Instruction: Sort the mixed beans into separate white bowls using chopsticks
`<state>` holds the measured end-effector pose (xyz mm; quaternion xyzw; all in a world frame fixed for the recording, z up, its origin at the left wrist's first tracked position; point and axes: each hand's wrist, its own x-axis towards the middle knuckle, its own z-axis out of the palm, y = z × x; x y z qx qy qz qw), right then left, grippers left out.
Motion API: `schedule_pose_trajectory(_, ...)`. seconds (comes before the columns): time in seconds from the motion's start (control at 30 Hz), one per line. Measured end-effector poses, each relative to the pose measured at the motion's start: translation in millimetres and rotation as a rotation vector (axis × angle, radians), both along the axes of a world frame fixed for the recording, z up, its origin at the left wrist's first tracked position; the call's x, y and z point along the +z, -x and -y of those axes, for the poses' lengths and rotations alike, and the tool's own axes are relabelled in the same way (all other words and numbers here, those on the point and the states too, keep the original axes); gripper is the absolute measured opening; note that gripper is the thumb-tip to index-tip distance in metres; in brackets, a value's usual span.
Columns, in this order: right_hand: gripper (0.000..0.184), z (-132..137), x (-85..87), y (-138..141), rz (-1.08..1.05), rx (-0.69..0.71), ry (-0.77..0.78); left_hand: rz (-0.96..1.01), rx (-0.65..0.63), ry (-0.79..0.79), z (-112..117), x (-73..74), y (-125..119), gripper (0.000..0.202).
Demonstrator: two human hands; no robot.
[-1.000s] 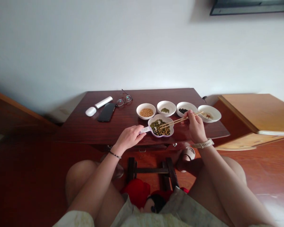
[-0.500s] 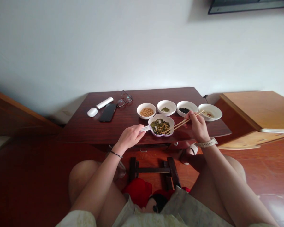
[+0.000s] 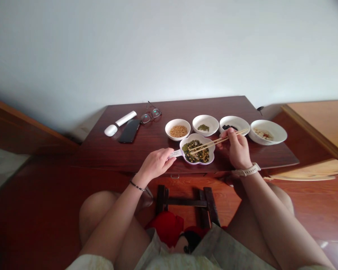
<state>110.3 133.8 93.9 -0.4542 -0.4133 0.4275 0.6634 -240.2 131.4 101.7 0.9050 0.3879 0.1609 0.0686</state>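
Fingers (image 3: 231,135) of the right hand (image 3: 236,149) are closed around a pair of wooden chopsticks (image 3: 218,141), their tips over the mixed beans (image 3: 195,152). The left hand (image 3: 156,163) grips the handle (image 3: 176,153) of a flower-shaped dish (image 3: 212,150), which sits near the close edge of the dark wooden tabletop (image 3: 146,135). Four white bowls line up beyond it: soybeans (image 3: 178,131) at left, then green beans, black beans and, far right, pale pieces. Further left lie a phone (image 3: 129,131), glasses (image 3: 151,115), a white tube (image 3: 125,118) and a mouse (image 3: 110,130).

A hard jab could tilt the dish or shift it toward the edge if the left hand's grip loosens. Round beans could slip from the tips and roll away, while a wide swing of the chopsticks might clip the black-bean bowl (image 3: 230,124).
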Motion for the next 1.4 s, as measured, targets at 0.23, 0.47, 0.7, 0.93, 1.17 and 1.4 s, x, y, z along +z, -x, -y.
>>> schedule_pose_trajectory(0.23, 0.051, 2, 5.3, 1, 0.065, 0.109, 0.067, -0.004, 0.006, 0.027, -1, 0.2, 1, 0.018)
schedule_pose_trajectory(0.47, 0.049, -1, 3.8, -15, -0.012, 0.01, 0.1, 0.016, 0.001, 0.037, -3, -1.2, 2, 0.019)
schedule_pose_trajectory(0.7, 0.053, 1, 4.8, -16, 0.07, 0.023, 0.125, 0.014, 0.0, 0.04, -4, -3.3, 3, 0.02)
schedule_pose_trajectory(0.93, 0.056, -1, 4.1, -6, 0.072, 0.06, 0.147, 0.026, 0.006, 0.06, -4, -0.7, 2, 0.02)
schedule_pose_trajectory(1.17, 0.055, -2, 5.5, -4, 0.054, 0.012, 0.151, 0.012, -0.005, 0.047, -4, -1.7, 3, 0.021)
schedule_pose_trajectory(1.4, 0.055, -1, 11.5, -4, 0.033, 0.039, 0.174, 0.013, -0.002, 0.051, -4, -2.3, 3, 0.02)
